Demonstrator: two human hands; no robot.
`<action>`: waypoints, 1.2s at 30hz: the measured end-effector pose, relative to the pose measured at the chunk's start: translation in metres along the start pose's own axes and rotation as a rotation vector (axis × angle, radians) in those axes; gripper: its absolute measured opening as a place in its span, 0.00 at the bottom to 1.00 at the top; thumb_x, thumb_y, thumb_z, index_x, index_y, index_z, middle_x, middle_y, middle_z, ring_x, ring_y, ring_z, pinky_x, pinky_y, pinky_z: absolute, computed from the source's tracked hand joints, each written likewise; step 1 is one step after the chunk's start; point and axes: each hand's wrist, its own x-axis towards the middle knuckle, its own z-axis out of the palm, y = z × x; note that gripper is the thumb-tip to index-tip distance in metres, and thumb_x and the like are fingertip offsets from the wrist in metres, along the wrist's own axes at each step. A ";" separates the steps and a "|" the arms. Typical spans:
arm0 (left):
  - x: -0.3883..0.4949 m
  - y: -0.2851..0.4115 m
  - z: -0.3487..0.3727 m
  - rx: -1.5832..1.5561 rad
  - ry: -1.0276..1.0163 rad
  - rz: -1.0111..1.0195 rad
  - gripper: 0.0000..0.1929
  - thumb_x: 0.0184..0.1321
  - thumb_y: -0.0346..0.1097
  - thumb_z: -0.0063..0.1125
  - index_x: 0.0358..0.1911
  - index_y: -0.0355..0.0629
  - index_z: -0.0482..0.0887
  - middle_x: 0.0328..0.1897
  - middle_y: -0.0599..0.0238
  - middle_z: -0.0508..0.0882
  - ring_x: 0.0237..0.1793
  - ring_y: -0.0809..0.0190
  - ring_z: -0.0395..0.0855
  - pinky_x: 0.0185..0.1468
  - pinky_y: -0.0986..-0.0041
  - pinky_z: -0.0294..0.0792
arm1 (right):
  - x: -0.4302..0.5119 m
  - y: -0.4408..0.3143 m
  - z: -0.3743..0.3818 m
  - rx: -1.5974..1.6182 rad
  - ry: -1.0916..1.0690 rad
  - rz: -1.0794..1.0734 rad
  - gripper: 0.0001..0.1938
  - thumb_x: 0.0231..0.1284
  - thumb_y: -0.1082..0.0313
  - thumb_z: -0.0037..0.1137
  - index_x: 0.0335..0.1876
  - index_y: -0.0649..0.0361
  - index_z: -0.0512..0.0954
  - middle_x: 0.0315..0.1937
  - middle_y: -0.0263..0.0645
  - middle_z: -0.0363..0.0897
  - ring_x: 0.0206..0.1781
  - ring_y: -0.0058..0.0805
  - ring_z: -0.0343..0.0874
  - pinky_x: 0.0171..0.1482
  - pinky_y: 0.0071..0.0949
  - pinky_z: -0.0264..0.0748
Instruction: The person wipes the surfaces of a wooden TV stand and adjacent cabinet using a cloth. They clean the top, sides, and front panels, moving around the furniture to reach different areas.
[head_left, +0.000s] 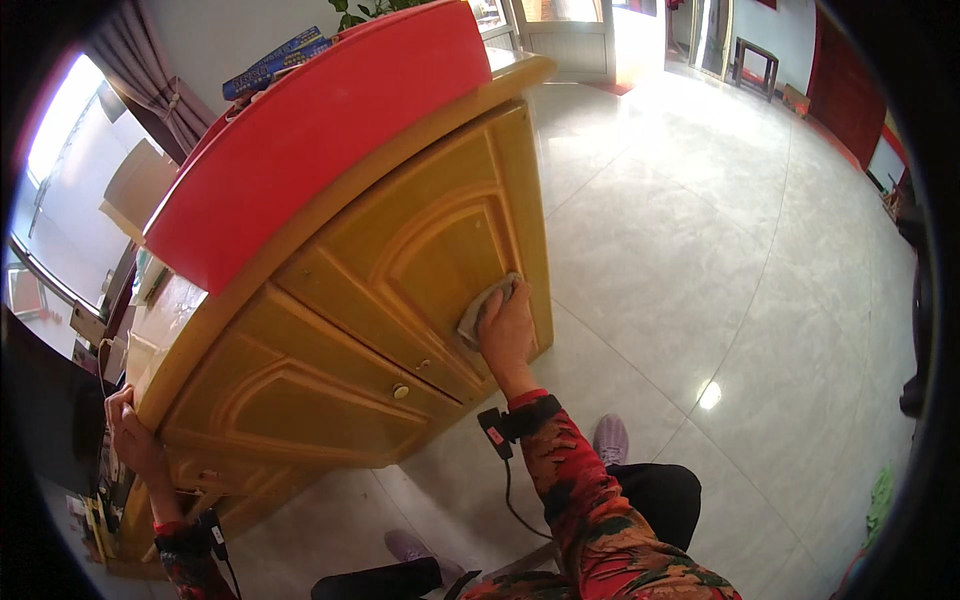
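Note:
My right hand (508, 322) presses a folded grey cloth (477, 313) against the raised panel of a wooden cabinet door (442, 262). The hand is near the door's right edge. At the far left, my left hand (136, 435) rests on the edge of the cabinet top (161, 382), its fingers bent over the rim; I see no object in it. A second panelled door (300, 397) with a round knob (400, 391) stands beside the first one. A small metal catch (424, 364) sits near the gap between the doors.
A red sheet (337, 142) covers part of the cabinet top and its front edge, with blue boxes (277, 64) on it. Pale tiled floor (675, 247) extends to the right. A small stool (756, 67) stands by the far wall. Green cloth (879, 502) lies at the lower right.

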 end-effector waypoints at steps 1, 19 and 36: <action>0.000 0.000 0.000 0.006 0.007 0.010 0.14 0.67 0.35 0.36 0.40 0.35 0.77 0.44 0.53 0.82 0.49 0.51 0.80 0.57 0.66 0.68 | 0.006 -0.015 -0.005 0.104 0.098 -0.178 0.17 0.69 0.62 0.47 0.59 0.59 0.65 0.46 0.56 0.79 0.40 0.56 0.81 0.38 0.48 0.77; -0.003 0.010 0.000 0.024 0.039 0.031 0.13 0.67 0.33 0.37 0.39 0.36 0.78 0.43 0.55 0.81 0.47 0.52 0.79 0.56 0.67 0.68 | -0.026 0.008 0.028 0.063 0.105 -0.067 0.21 0.68 0.63 0.47 0.63 0.61 0.61 0.55 0.60 0.74 0.51 0.60 0.77 0.48 0.50 0.75; -0.003 0.020 0.000 -0.030 0.064 -0.024 0.12 0.67 0.31 0.37 0.38 0.34 0.77 0.42 0.54 0.81 0.47 0.53 0.80 0.57 0.69 0.68 | -0.056 -0.078 0.003 0.054 -0.282 -0.489 0.23 0.60 0.66 0.56 0.60 0.64 0.68 0.46 0.53 0.79 0.40 0.52 0.81 0.37 0.42 0.79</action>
